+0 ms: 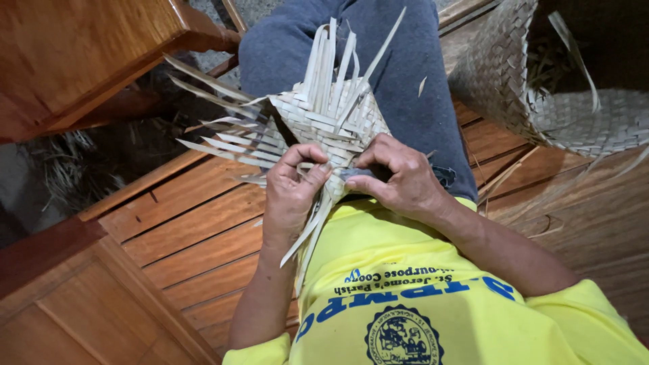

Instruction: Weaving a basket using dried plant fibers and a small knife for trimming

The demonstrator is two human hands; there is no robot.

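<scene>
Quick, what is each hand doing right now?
Left hand: closed, pinching pale strips of the woven piece.
Right hand: closed, gripping the woven piece's lower edge.

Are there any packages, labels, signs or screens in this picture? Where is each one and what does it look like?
No packages, signs or screens.
Printed shirt: bright yellow, worn by the person, at the bottom of the view; blue lettering in curved rows above a round dark-blue emblem, seen upside down.
The left hand and right hand hold a plain woven leaf piece with no marking.
</scene>
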